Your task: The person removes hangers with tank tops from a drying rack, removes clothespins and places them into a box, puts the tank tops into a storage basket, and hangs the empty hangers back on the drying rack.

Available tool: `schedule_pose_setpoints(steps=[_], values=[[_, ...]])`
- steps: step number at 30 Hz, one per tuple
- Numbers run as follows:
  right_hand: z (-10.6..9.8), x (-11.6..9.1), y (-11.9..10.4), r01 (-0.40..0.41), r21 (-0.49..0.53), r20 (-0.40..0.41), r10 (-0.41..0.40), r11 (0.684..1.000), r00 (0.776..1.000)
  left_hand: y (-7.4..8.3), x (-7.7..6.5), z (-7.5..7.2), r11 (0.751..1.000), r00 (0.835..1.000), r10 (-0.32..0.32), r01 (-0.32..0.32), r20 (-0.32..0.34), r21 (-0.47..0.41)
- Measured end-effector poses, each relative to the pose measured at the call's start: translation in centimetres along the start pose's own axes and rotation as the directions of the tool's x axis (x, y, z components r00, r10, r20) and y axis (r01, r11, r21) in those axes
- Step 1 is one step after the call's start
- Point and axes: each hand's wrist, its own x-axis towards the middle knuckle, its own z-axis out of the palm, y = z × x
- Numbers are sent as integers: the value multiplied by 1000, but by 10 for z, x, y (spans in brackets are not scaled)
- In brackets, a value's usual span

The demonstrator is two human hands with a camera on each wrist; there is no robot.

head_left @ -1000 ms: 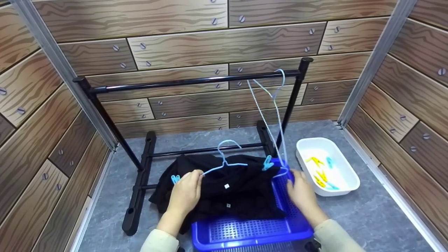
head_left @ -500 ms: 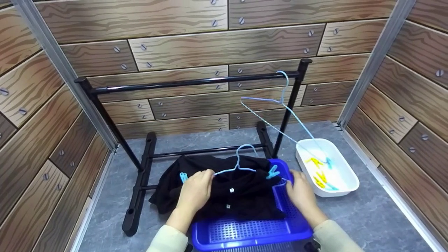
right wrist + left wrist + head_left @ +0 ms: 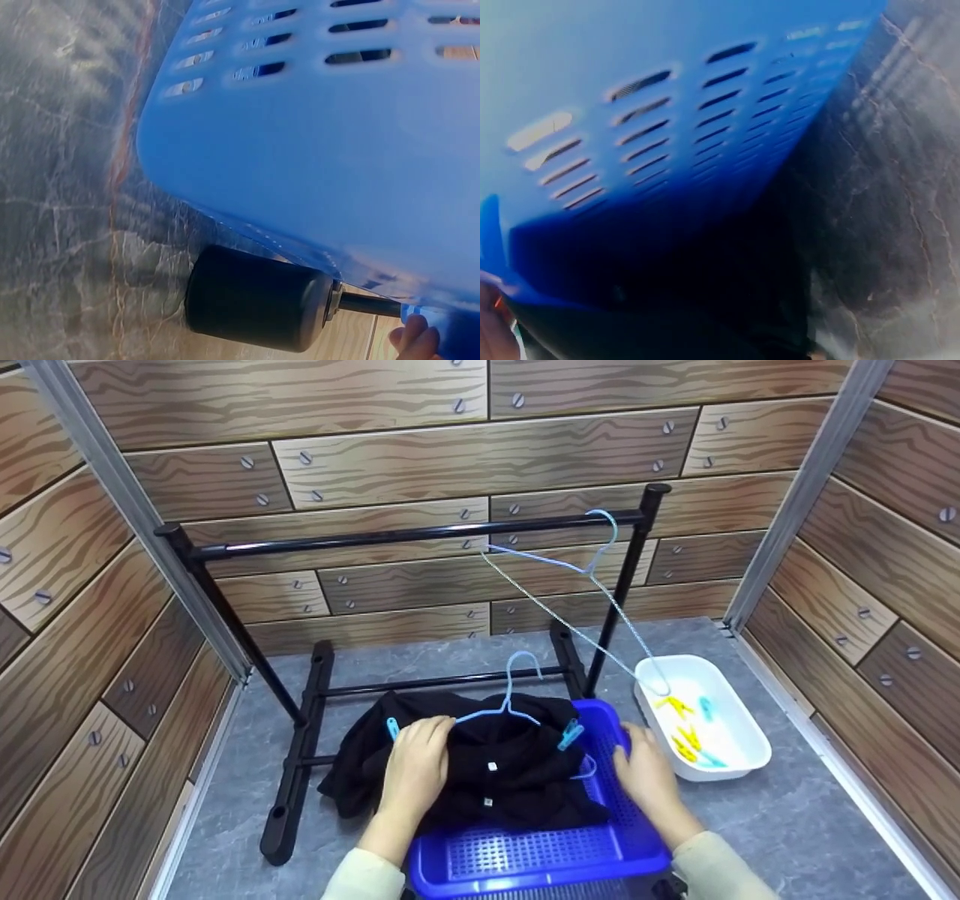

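Note:
My left hand (image 3: 415, 761) grips the left shoulder of a light-blue wire clothes hanger (image 3: 508, 709), its hook upright. The hanger sits in a black garment (image 3: 517, 802) bunched over the blue basket (image 3: 427, 877). Light-blue clothespins show at both shoulders; the right clothespin (image 3: 570, 735) is clear of my hands, while the left one (image 3: 392, 727) is partly behind my left hand. The hanger's right end pokes out of the cloth. My right hand (image 3: 646, 772) holds the basket's right rim, thumb inside; its fingertips (image 3: 418, 341) appear low in the right wrist view.
A black clothes rack (image 3: 405, 537) stands behind the basket, with a bare wire hanger (image 3: 589, 574) tilted on its bar. At right on the grey floor, a white tub (image 3: 739, 712) holds yellow and light-blue clothespins. Wood-patterned walls enclose three sides.
My left hand shifted right, then rose slightly with the hanger. The hanger's right end moved away from my right thumb. The bare hanger swung on the bar. My right hand stayed put.

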Motion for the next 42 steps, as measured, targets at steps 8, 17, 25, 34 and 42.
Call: schedule_pose_setpoints(steps=[8,17,25,34,42], values=[[-1,2,-3,16,2,-11,-16,1000,1000,-7,-7,-5,999,998,-39,38,-42,-30],[-1,2,-4,9,7,-20,-9,1000,1000,-15,-18,-11,994,985,-102,94,-138,-58],[-1,0,-3,11,14,-23,-11,1000,1000,-24,-27,-18,973,942,-220,229,-252,5],[1,-1,-1,1,5,-9,-1,1000,1000,-28,-34,-19,893,889,-416,439,-192,101],[0,-1,1,1,13,-2,-1,1000,1000,-19,-28,-16,851,867,-496,497,-52,170]])
